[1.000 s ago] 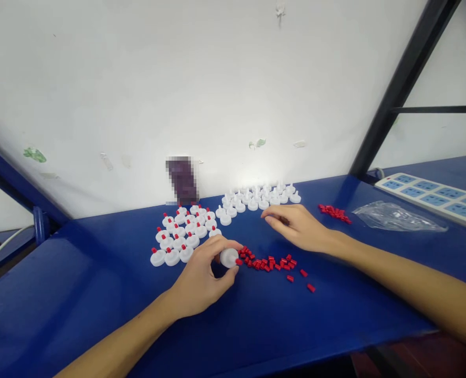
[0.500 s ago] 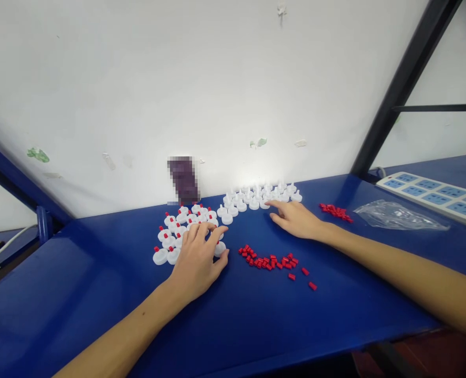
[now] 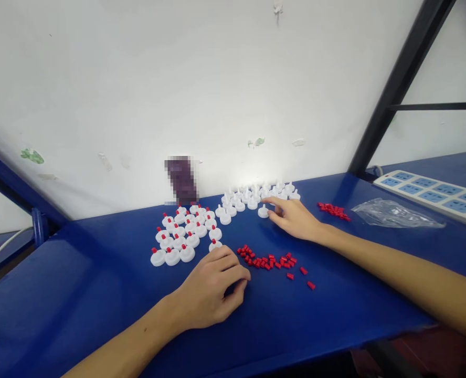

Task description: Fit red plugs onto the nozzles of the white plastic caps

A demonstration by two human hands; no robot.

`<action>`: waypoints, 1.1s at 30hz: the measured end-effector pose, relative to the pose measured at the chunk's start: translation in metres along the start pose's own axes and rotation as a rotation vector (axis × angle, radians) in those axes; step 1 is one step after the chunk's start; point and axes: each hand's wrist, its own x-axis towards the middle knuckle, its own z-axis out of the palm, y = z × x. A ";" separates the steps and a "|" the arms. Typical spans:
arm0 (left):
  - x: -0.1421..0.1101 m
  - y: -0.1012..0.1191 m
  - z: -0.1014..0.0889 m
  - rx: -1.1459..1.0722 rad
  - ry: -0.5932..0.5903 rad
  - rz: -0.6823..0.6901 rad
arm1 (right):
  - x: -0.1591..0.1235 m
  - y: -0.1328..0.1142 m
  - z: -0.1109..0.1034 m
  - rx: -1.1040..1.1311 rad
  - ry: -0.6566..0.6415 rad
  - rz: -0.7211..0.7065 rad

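Note:
My right hand has its index finger and thumb at the short nozzle of a white nozzle cap, which stands just in front of a cluster of like white nozzle caps. My left hand is low over the blue table, its fingers curled and the thumb tip close to the index fingertip. Anything between those tips is hidden. Behind it stand white caps with red tips in a loose group, one partly covered by the hand. Small red tips lie scattered right of my left hand.
Another heap of red tips lies at the right, beside a clear plastic bag. A power strip is farther right. A pixelated dark rectangle leans on the white wall at the back. The table ends in front.
My left hand has moved off the red-tipped caps, toward me and to the right, and its fingers have curled. My right hand has drawn one white nozzle cap slightly out of the cluster.

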 end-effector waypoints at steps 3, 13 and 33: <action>-0.001 -0.001 0.002 -0.004 -0.010 -0.001 | 0.000 0.002 0.003 -0.007 -0.034 -0.003; 0.000 0.000 0.001 0.009 -0.039 -0.016 | 0.003 0.006 0.001 -0.035 0.002 -0.002; 0.000 0.003 -0.003 -0.081 -0.099 -0.324 | -0.053 -0.084 -0.007 0.431 -0.081 -0.317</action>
